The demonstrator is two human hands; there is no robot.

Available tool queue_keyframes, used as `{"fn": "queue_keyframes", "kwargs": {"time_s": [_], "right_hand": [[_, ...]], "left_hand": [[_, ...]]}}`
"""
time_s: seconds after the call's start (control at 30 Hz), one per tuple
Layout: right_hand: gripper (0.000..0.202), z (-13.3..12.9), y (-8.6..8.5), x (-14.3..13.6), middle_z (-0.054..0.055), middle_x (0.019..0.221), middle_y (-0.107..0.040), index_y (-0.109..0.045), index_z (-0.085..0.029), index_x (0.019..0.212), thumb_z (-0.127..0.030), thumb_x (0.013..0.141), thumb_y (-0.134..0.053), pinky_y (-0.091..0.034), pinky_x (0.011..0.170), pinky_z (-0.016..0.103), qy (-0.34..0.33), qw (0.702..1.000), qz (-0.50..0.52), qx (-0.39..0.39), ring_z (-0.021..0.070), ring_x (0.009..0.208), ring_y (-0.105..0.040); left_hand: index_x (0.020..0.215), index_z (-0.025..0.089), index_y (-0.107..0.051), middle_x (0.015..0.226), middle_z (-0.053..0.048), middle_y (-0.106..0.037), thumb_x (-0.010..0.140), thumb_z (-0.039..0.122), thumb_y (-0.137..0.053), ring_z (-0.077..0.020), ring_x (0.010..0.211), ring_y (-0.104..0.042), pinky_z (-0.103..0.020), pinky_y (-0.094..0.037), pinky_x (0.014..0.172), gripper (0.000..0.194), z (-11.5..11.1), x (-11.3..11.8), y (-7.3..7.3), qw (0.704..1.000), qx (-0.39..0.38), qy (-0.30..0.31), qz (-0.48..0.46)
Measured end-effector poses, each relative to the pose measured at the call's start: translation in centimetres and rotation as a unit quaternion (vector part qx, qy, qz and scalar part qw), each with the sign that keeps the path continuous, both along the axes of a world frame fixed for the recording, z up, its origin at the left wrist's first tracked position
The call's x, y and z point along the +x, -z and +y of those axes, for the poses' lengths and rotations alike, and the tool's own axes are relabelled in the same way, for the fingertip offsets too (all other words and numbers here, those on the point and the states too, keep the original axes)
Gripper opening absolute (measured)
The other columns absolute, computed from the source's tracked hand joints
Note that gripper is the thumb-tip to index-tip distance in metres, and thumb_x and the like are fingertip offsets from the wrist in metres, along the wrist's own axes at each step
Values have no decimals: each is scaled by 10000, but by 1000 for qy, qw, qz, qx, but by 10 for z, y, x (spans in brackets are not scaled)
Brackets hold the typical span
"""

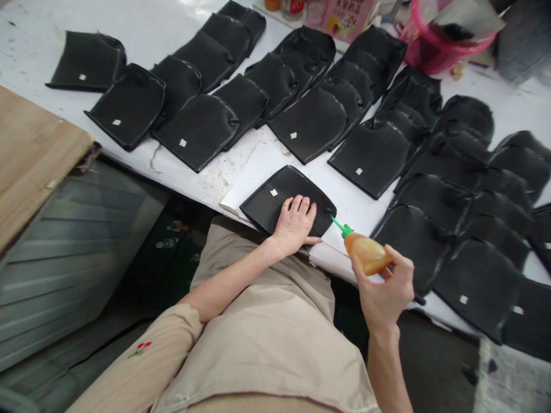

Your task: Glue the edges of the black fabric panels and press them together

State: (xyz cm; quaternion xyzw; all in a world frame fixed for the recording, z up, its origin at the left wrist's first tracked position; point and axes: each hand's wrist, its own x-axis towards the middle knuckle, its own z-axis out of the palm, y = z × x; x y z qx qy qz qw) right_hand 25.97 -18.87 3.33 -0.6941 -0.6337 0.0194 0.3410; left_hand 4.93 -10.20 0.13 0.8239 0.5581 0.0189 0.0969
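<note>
A black panel (275, 201) with a small pale sticker lies flat near the front edge of the white table. My left hand (295, 222) rests on it, palm down, fingers lying flat. To the right, my right hand (387, 287) is wrapped round a squeeze bottle (367, 252) of amber liquid with a green nozzle. The bottle tilts to the left, and its tip is at the panel's right corner, touching or very close; which of these I cannot tell.
Rows of overlapping black panels (312, 117) cover the white table (26, 34) beyond and to the right. A pink basket (447, 49) stands at the back right. A wooden board (34, 160) is at the left.
</note>
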Motion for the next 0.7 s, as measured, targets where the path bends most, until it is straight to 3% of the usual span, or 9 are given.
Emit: {"fn": "queue_keyframes", "kwargs": {"time_s": [0.2,0.37,0.7], "right_hand": [[640,7,2,2,138,1093,-621,-591,-160,1297,-401,767,-857,-617,758,477,-9,1000,-1,20,336,1017,-656],[636,1,-1,3,96,1074,-615,-579,-202,1311,-386,770,-858,-613,797,538,-11,1000,-8,10,319,1005,-652],[608,-5,-10,1,81,1045,-609,-590,-169,1278,-417,784,-844,-605,793,455,-27,999,-9,-18,274,958,-651]], "left_hand": [[1499,95,-478,1519,-225,-468,784,700,-716,-375,1421,-381,-503,-273,1197,967,0,-1,1,1000,-7,0,0],[1497,104,-483,1523,-224,-462,797,701,-702,-374,1426,-377,-499,-267,1198,946,0,0,0,1000,-9,0,1],[1496,92,-477,1524,-235,-461,797,696,-705,-368,1426,-377,-492,-270,1189,952,3,-1,-2,1000,-11,6,-2]]}}
